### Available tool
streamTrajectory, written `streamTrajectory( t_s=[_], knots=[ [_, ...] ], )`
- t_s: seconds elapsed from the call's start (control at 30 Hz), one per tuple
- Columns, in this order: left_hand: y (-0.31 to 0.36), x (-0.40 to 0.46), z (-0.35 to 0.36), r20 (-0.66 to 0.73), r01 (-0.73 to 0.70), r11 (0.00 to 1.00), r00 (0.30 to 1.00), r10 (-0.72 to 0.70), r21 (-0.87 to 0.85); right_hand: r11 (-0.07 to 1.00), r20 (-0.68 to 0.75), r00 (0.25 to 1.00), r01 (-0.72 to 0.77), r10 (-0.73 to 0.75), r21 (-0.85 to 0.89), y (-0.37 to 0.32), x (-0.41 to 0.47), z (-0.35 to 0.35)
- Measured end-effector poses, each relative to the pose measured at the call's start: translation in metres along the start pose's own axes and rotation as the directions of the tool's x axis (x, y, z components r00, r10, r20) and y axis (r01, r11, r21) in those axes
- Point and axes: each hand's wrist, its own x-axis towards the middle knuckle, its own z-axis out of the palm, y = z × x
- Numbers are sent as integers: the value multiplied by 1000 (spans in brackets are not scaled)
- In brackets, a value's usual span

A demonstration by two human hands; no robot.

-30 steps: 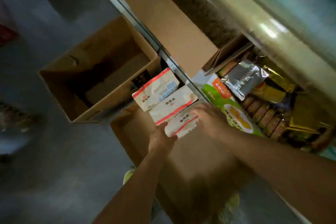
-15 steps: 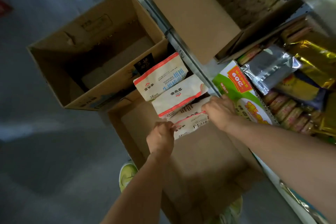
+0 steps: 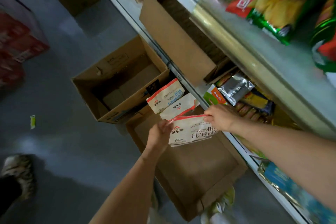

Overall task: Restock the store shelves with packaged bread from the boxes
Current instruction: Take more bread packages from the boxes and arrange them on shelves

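**Holding a bread pack over the open box**

Gripping the top seam of a white bread pack (image 3: 190, 130), both hands hold it up above the near box (image 3: 192, 172). The left hand (image 3: 160, 132) pinches the pack's left top corner, fingers curled tight around the red strip. The right hand (image 3: 220, 117) pinches the right end of the same strip between thumb and curled fingers. The pack hangs face-out, its printed side toward the camera, tilted slightly.

Just beyond the near box, two more packs (image 3: 169, 101) of the same kind lean against each other, between that box and the far box (image 3: 116, 85), which stands open beside it on the floor (image 3: 63, 151). To the right of the near box runs the shelf (image 3: 183, 78), its lower level stocked with a silver pouch (image 3: 234, 88) and a green packet (image 3: 213, 95). A shoe (image 3: 18, 171) shows on the floor well left of the near box.
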Motion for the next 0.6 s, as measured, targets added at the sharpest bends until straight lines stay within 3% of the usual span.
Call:
streamTrajectory(
  t_s=[0.1,0.2,0.4,0.6],
  knots=[
    [41,-29,-24,9,17,994,1000,-16,-110,999,-36,999,-15,16,33,-17,-38,-39],
    [85,-55,-51,8,11,995,1000,-10,-103,998,-86,996,-16,22,65,-34,-76,-80],
    [165,-106,-96,-59,-166,985,984,168,49,996,-223,974,-17,37,91,-62,-154,-155],
    [244,-169,-135,-88,-365,926,924,372,94,986,-398,914,-19,83,164,-76,-240,-214]
  ],
)
